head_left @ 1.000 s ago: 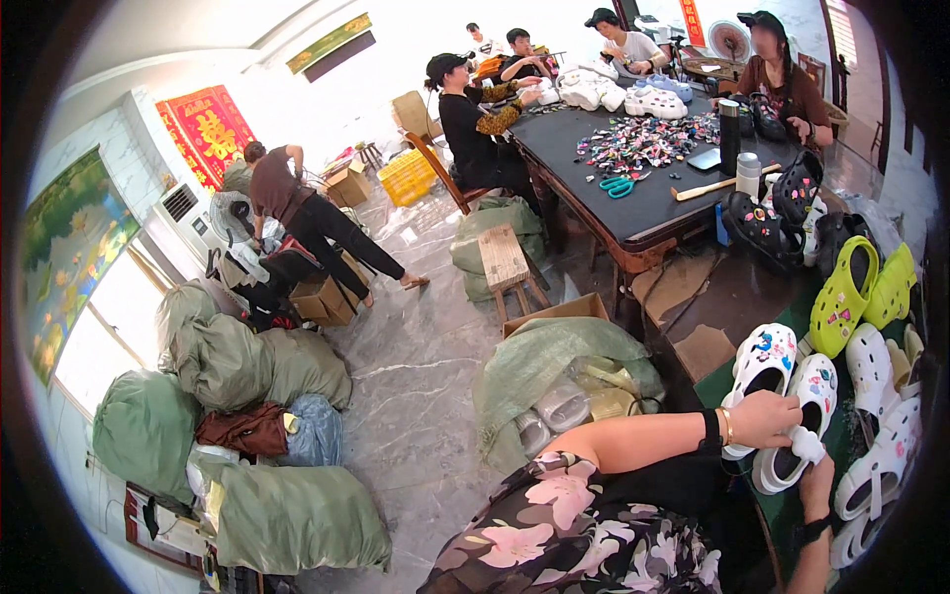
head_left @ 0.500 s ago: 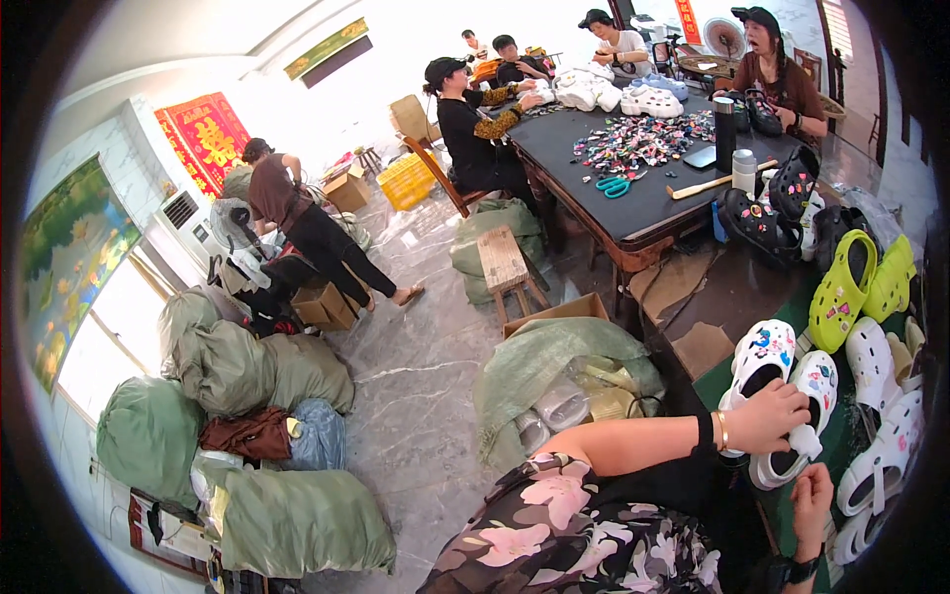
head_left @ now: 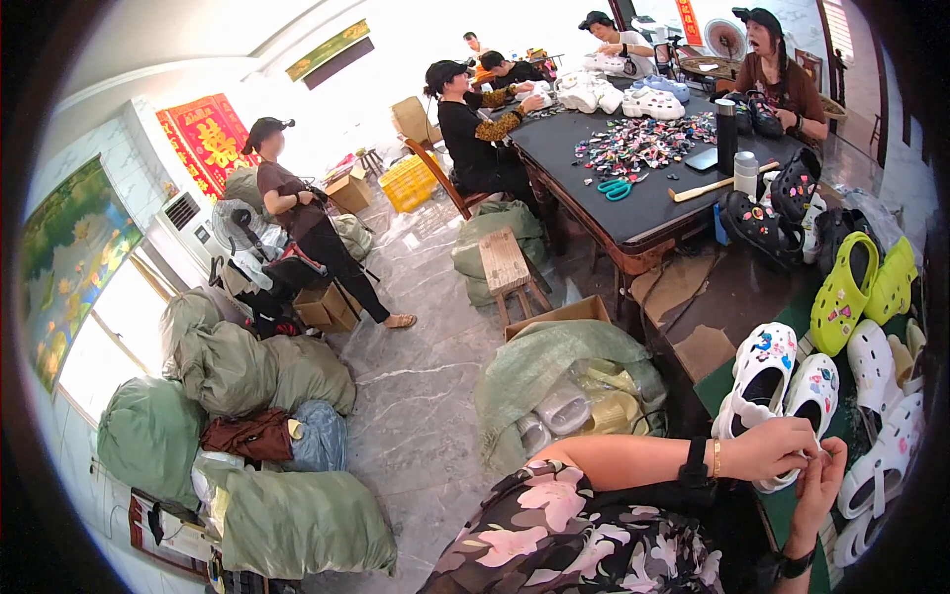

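Lower right of frame: left hand and right hand fingertips pinched together on heel of white foam clog, toe pointing up-frame, on green surface.

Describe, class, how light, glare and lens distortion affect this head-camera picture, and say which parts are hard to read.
Head view: bright daylight blows out the far doorway; the fisheye bends the dark table edge and leaves a black rim; the left hand and right hand meet at a white clog near the rim, so what they pinch is too small to tell.
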A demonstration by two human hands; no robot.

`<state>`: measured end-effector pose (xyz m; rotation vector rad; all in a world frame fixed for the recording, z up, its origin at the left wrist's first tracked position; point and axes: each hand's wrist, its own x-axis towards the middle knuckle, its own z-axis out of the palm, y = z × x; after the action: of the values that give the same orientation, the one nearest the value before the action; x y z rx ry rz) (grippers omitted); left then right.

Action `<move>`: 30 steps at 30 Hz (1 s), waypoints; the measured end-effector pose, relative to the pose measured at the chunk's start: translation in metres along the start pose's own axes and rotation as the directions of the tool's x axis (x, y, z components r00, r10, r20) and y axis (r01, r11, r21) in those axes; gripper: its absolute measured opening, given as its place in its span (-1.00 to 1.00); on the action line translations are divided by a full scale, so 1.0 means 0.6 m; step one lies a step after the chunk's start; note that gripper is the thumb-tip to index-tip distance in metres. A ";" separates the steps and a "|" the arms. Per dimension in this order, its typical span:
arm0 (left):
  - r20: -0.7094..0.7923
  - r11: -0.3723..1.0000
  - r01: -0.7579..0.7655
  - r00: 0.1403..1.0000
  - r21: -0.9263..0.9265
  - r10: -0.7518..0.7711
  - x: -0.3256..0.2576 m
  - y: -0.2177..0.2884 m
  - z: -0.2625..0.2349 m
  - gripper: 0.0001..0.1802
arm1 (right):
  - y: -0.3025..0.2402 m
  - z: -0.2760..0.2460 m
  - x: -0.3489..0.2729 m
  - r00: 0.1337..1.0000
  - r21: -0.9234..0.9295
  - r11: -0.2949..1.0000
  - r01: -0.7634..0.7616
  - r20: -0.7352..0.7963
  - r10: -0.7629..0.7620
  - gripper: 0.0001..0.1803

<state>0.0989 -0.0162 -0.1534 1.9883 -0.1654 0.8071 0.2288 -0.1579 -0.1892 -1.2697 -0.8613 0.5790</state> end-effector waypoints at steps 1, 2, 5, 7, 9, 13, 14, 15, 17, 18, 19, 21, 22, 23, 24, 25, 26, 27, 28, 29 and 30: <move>0.006 1.000 0.009 1.000 0.020 -0.009 -0.001 -0.003 0.000 -0.79 | 0.000 0.000 0.001 1.000 0.000 1.000 0.000 -0.001 0.000 -0.79; 0.028 0.998 0.050 0.998 0.044 -0.051 -0.002 -0.006 0.001 -0.83 | 0.001 0.000 0.002 1.000 0.001 1.000 0.008 0.018 -0.008 -0.78; 0.017 1.000 0.009 1.000 0.026 -0.010 -0.005 -0.014 0.002 -0.86 | 0.001 0.001 0.001 0.999 -0.009 1.000 0.007 0.045 -0.006 -0.77; 0.030 0.999 0.017 0.999 0.031 -0.018 -0.006 -0.017 0.001 -0.86 | 0.000 0.002 0.000 0.999 -0.020 1.000 -0.003 0.053 0.004 -0.77; 0.044 0.999 0.026 0.999 0.037 -0.027 -0.006 -0.018 0.000 -0.86 | -0.002 0.004 0.000 0.998 -0.034 0.999 -0.005 0.060 0.008 -0.78; 0.052 0.996 0.059 0.997 0.074 -0.062 -0.008 -0.016 0.000 -0.87 | -0.006 0.007 -0.004 0.998 -0.044 0.999 -0.014 0.061 0.017 -0.79; 0.038 0.993 0.077 0.996 0.092 -0.081 -0.008 -0.015 0.000 -0.87 | -0.006 0.006 -0.004 0.996 -0.063 0.998 -0.031 0.077 0.036 -0.81; 0.039 0.993 0.077 0.996 0.092 -0.081 -0.008 -0.014 -0.001 -0.87 | -0.006 0.005 -0.005 0.994 -0.082 0.995 -0.047 0.093 0.055 -0.83; 0.011 0.985 0.151 0.988 0.089 -0.152 -0.006 -0.013 -0.003 -0.87 | -0.002 0.000 -0.004 0.992 -0.129 0.991 -0.024 0.119 0.039 -0.86; 0.013 0.986 0.140 0.990 0.095 -0.142 -0.004 -0.012 -0.005 -0.87 | 0.000 -0.004 -0.004 0.989 -0.174 0.985 0.002 0.146 0.024 -0.88; 0.008 0.983 0.137 0.990 0.118 -0.139 -0.003 -0.011 -0.009 -0.87 | 0.004 -0.008 -0.004 0.989 -0.174 0.985 0.002 0.146 0.024 -0.88; 0.000 0.980 0.136 0.990 0.148 -0.138 -0.001 -0.006 -0.018 -0.87 | 0.012 -0.019 -0.004 0.993 -0.311 0.950 0.039 0.120 -0.001 -0.92; -0.041 0.980 0.106 0.994 0.166 -0.101 0.000 -0.003 -0.022 -0.88 | 0.016 -0.025 -0.002 0.993 -0.312 0.949 0.040 0.119 -0.003 -0.92; -0.081 0.980 0.075 0.995 0.184 -0.061 0.001 0.001 -0.027 -0.88 | 0.021 -0.033 0.001 0.995 -0.392 0.919 0.055 0.093 -0.020 -0.92; -0.085 0.979 0.077 0.994 0.188 -0.062 0.003 0.004 -0.034 -0.88 | 0.025 -0.042 0.004 0.996 -0.454 0.888 0.067 0.076 -0.036 -0.91; -0.114 0.980 0.072 0.992 0.188 -0.051 0.004 0.008 -0.041 -0.88 | 0.029 -0.051 0.008 0.996 -0.467 0.881 0.070 0.074 -0.040 -0.91; -0.153 0.982 0.066 0.987 0.177 -0.039 0.004 0.012 -0.049 -0.88 | 0.033 -0.060 0.011 0.997 -0.501 0.863 0.063 0.066 -0.035 -0.91; -0.146 0.980 0.069 0.988 0.188 -0.041 0.005 0.016 -0.057 -0.88 | 0.037 -0.069 0.013 0.998 -0.535 0.843 0.055 0.057 -0.029 -0.90; -0.193 0.979 0.045 0.981 0.199 -0.006 0.005 0.021 -0.066 -0.88 | 0.040 -0.078 0.014 0.997 -0.553 0.829 0.077 0.046 -0.062 -0.89; -0.238 0.977 0.022 0.971 0.210 0.029 0.006 0.026 -0.075 -0.88 | 0.043 -0.086 0.014 0.998 -0.567 0.821 0.065 0.047 -0.047 -0.89; -0.290 0.980 -0.006 0.955 0.199 0.064 0.006 0.033 -0.085 -0.89 | 0.045 -0.094 0.016 0.997 -0.568 0.820 0.072 0.028 -0.068 -0.89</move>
<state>0.0693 0.0155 -0.1201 2.0222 0.0563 1.1708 0.2824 -0.1765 -0.2168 -1.7691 -1.1317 0.2632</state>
